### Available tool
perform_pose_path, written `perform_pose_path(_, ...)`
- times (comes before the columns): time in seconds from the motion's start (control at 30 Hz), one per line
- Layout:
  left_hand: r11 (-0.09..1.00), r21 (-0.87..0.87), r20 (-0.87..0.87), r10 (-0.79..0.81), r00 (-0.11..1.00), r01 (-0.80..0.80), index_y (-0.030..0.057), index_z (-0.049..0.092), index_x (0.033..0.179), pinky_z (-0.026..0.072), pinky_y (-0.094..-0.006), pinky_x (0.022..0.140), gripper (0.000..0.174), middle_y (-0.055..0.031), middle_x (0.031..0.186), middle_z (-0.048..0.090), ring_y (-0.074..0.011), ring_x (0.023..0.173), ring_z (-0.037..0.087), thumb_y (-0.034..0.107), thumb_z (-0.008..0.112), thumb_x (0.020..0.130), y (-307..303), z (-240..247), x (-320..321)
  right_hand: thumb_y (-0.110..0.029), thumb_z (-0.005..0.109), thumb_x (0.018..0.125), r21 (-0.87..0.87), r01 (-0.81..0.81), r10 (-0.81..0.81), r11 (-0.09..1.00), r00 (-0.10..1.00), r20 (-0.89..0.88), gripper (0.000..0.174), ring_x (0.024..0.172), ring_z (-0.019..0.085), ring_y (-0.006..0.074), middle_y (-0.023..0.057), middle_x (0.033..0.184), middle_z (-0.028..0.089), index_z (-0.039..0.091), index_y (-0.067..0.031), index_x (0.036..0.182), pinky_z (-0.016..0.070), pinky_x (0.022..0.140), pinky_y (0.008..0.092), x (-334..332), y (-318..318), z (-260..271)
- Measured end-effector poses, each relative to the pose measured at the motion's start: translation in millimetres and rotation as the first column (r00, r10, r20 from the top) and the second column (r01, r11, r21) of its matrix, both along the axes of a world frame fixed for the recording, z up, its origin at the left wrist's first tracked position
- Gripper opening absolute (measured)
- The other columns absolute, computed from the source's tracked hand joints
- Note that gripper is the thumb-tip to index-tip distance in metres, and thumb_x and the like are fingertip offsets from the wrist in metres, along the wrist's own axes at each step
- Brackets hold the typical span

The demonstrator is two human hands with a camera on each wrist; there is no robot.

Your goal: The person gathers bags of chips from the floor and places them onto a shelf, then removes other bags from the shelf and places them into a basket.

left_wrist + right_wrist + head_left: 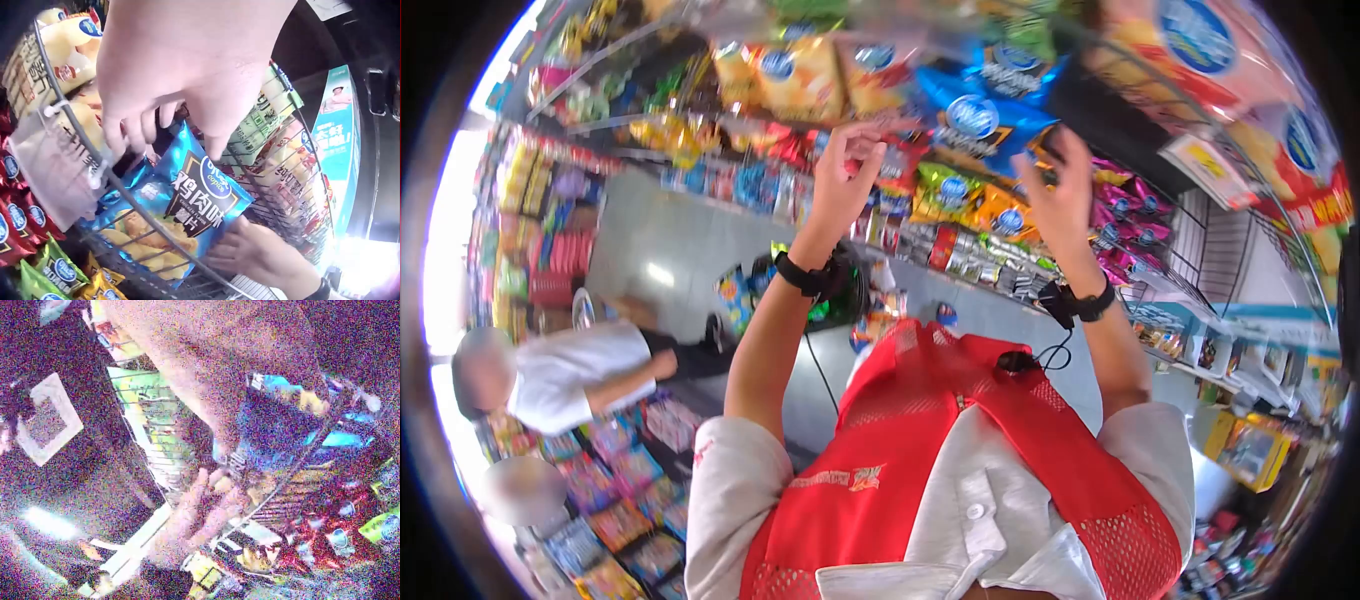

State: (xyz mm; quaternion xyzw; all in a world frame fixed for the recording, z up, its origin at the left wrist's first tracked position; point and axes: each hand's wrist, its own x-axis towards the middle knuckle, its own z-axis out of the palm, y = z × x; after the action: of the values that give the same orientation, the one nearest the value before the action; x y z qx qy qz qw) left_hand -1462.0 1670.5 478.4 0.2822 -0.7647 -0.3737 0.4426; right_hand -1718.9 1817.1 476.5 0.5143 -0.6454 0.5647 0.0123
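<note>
Holding a blue snack bag in the wire basket

Fingers (134,134) of the left hand (187,62) curl over the top edge of the blue snack bag (194,200) and pinch it, probably to keep it upright. The right hand (262,256) presses its lower corner; whether those fingers clench, I cannot tell. The bag stands inside the wire basket (62,105), among other packets (69,37).

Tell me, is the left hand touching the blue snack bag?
Touching. The left wrist view shows the left hand pinching the top of the blue snack bag.
</note>
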Motion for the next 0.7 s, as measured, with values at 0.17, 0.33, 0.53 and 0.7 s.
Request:
perform_pose_path(0.17,0.988,0.006,0.372,0.142,0.918,-0.155,0.0064,0.062,0.112,0.0532,-0.0376,0.072,0.018,-0.0162,0.091,0.067,-0.0307,0.080,0.068,0.013,0.062,0.095,31,-129,112,-0.006,0.074,0.084,-0.034,-0.208,0.196,0.978,0.958,-0.210,0.036,0.092,0.062,0.0252,0.0158,0.106,0.062,0.055,-0.0027,0.115,0.0500,0.079,0.0356,53,25,-22)
perform_pose_path(0.33,0.888,0.290,0.602,0.121,0.789,-0.357,0.0065,0.060,0.102,0.0499,-0.0523,0.077,0.020,-0.0230,0.093,0.066,-0.0467,0.091,0.061,0.025,0.056,0.097,87,-357,259,-0.005,0.069,0.087,0.344,-0.474,0.543,0.810,0.829,-0.137,0.021,0.082,0.065,0.0266,0.0102,0.092,0.065,0.061,-0.0053,0.106,0.0524,0.073,0.0369,127,-6,-82)
perform_pose_path(0.53,0.600,0.424,0.681,0.282,0.675,-0.678,0.0007,0.060,0.104,0.0512,-0.0453,0.079,0.019,-0.0209,0.096,0.065,-0.0399,0.091,0.062,0.012,0.065,0.089,183,-432,391,-0.015,0.063,0.091,0.807,-0.534,0.489,0.251,0.790,0.371,0.023,0.090,0.070,0.0283,0.0160,0.095,0.071,0.061,-0.0043,0.111,0.0547,0.078,0.0389,193,-39,-243)
perform_pose_path(0.7,0.527,0.347,0.751,0.341,0.566,-0.776,0.0017,0.056,0.116,0.0485,-0.0431,0.088,0.034,-0.0201,0.113,0.058,-0.0373,0.103,0.057,0.007,0.071,0.085,179,-478,466,-0.016,0.058,0.089,0.820,-0.571,0.517,-0.028,0.694,0.501,0.019,0.092,0.068,0.0368,0.0207,0.096,0.069,0.065,-0.0024,0.101,0.0534,0.080,0.0464,251,-53,-415)
